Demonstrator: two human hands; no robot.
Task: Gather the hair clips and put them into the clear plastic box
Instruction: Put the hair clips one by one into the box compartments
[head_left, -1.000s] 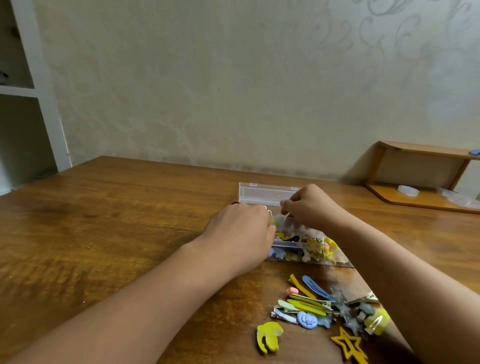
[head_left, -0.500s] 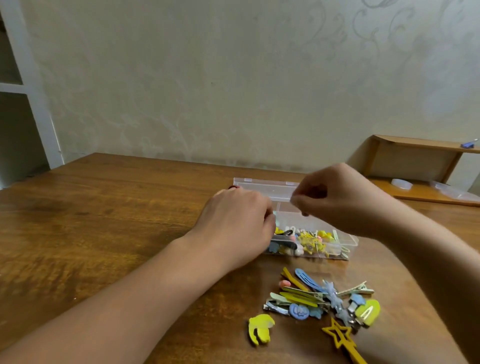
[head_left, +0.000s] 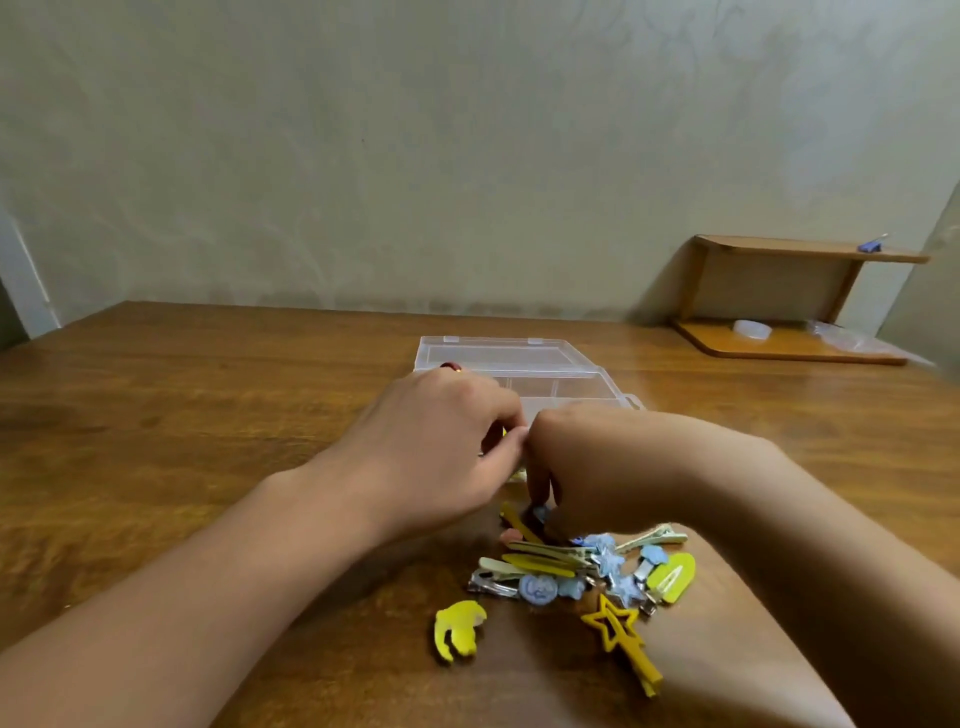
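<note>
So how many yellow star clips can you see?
1. The yellow star clip lies on the table at the near right edge of the clip pile. More might hide under the pile, behind the hands, or in the box.

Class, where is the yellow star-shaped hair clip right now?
The yellow star-shaped hair clip lies on the wooden table, at the near right edge of the clip pile.

Soft, dim warm light, faint sheen on the table (head_left: 156, 415), perhaps slight motion blur, wide-angle bowing at edges.
</note>
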